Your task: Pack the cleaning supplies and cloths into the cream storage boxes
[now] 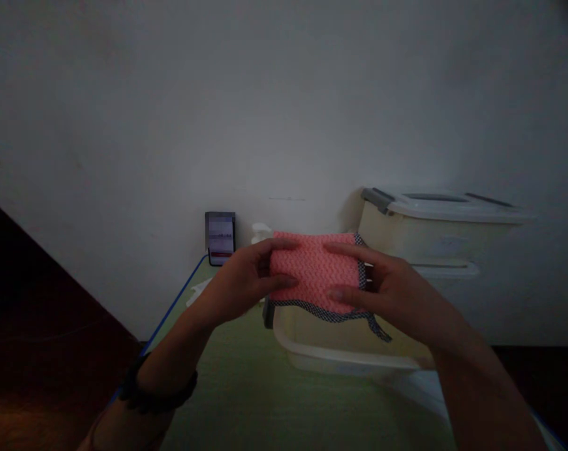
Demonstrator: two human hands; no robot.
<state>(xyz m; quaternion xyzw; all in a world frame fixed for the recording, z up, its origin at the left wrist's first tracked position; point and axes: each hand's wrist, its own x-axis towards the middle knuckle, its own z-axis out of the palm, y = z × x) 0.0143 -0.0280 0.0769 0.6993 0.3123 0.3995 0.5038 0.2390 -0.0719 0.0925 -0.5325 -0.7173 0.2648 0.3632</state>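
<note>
A pink textured cleaning cloth (316,269) with a dark checked border is held up in front of me, folded into a rough rectangle. My left hand (246,275) grips its left end between thumb and fingers. At the right end, my right hand (382,282) pinches it the same way. A loose tail of the border dangles below the right hand. Behind and under the cloth stands a pale plastic bin (354,360), whose inside is partly hidden by the cloth and hands.
A lidded pale storage box (406,235) with grey latches stands behind at the right, by the wall. A phone (221,238) leans upright at the table's back left. White tissue-like pieces (198,291) lie near it. The green table (246,388) has a blue edge.
</note>
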